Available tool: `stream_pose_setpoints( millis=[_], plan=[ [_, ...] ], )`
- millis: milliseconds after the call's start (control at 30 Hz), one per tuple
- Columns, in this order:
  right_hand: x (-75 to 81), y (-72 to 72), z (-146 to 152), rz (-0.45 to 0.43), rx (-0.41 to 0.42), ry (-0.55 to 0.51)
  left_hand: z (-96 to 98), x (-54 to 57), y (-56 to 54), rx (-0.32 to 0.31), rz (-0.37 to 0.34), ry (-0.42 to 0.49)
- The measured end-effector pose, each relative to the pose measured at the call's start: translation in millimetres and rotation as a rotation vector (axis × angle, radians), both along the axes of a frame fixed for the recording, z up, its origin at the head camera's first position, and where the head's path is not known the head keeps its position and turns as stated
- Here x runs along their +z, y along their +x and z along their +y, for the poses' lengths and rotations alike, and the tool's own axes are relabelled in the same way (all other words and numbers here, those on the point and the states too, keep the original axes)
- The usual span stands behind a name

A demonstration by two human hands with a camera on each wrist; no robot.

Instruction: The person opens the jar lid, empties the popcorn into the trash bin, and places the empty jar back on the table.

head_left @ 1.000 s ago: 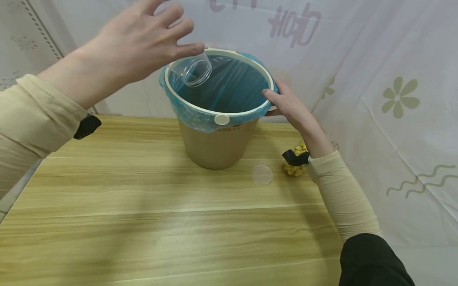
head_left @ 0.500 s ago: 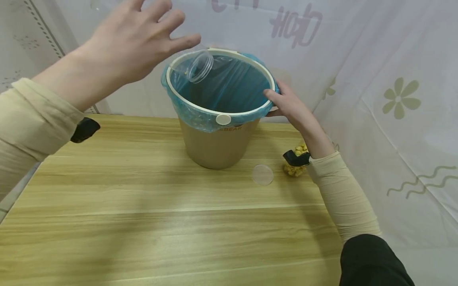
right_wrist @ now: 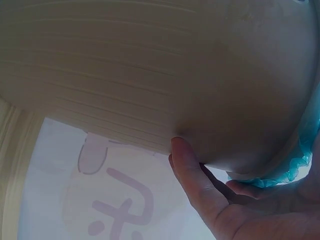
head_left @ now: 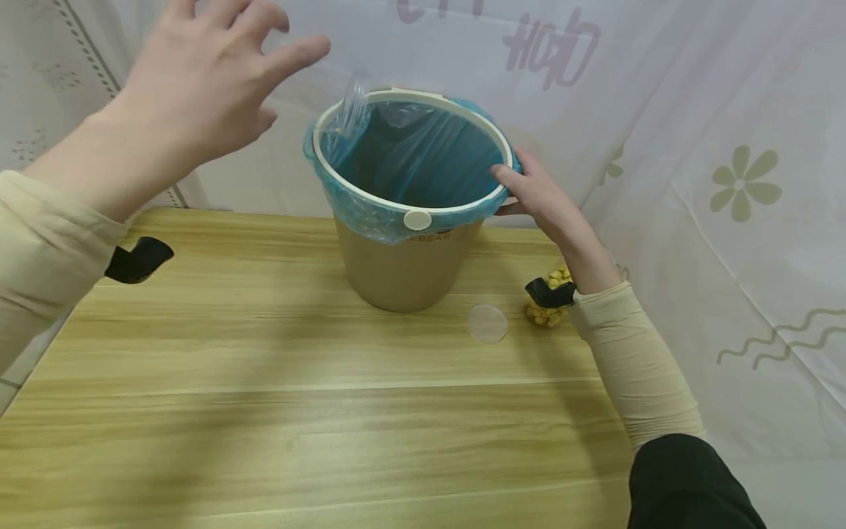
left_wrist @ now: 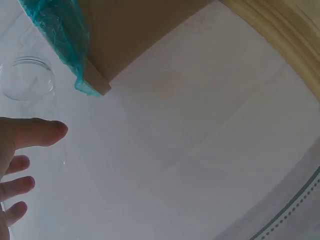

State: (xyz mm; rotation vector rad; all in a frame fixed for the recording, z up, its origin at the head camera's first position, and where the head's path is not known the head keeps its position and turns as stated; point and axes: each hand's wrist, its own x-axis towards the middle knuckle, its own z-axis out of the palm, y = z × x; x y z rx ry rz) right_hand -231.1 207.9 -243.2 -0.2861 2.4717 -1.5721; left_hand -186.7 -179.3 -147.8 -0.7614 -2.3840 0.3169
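My left hand (head_left: 205, 81) is raised at the upper left with its fingers spread, beside the rim of a waste bin (head_left: 403, 268). Just off its fingertips, a clear plastic jar (head_left: 355, 108) is tilted over the bin's left rim; in the left wrist view the round mouth of the jar (left_wrist: 27, 80) shows above the fingers. My right hand (head_left: 532, 192) grips the bin's right rim, thumb over the edge. Beneath, fingers touch the outer wall in the right wrist view. A blue bag (head_left: 423, 162) lines the beige bin.
A clear round lid (head_left: 487, 323) lies on the wooden table (head_left: 297, 433) in front of the bin. Small yellow pieces (head_left: 546, 314) sit partly hidden behind the right wrist. A printed white curtain (head_left: 667, 88) hangs behind and to the right.
My left hand has moved left and up, and its fingers have spread away from the jar. The jar has shifted left and turned at the rim. The right hand keeps its grip.
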Motion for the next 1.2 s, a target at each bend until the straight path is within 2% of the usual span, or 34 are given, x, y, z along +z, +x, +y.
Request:
stream_pose_setpoints(
  millis=[133, 333, 433, 833, 1067, 1200],
  plan=[
    [-1.0, -0.3, 2.0, 0.010, 0.003, -0.003, -7.3, -2.2, 3.6, 0.018, -0.033, 0.089],
    [-1.1, -0.4, 5.1, 0.013, 0.000, -0.010, -16.4, -7.4, 7.9, 0.005, -0.038, 0.228],
    [-0.9, -0.3, 7.1, 0.013, -0.005, -0.019, -19.2, -9.5, 9.1, 0.027, -0.056, 0.283],
    [-0.8, 1.2, 11.6, 0.021, -0.027, -0.016, -25.0, -22.8, 23.4, 0.115, -0.187, 0.595],
    [-0.5, 2.5, 13.3, 0.028, -0.031, -0.020, -26.4, -29.9, 32.6, 0.145, -0.248, 0.742],
    [-0.7, 3.2, 14.6, 0.033, -0.037, -0.019, -29.6, -38.3, 36.3, 0.160, -0.282, 0.809]
  ],
)
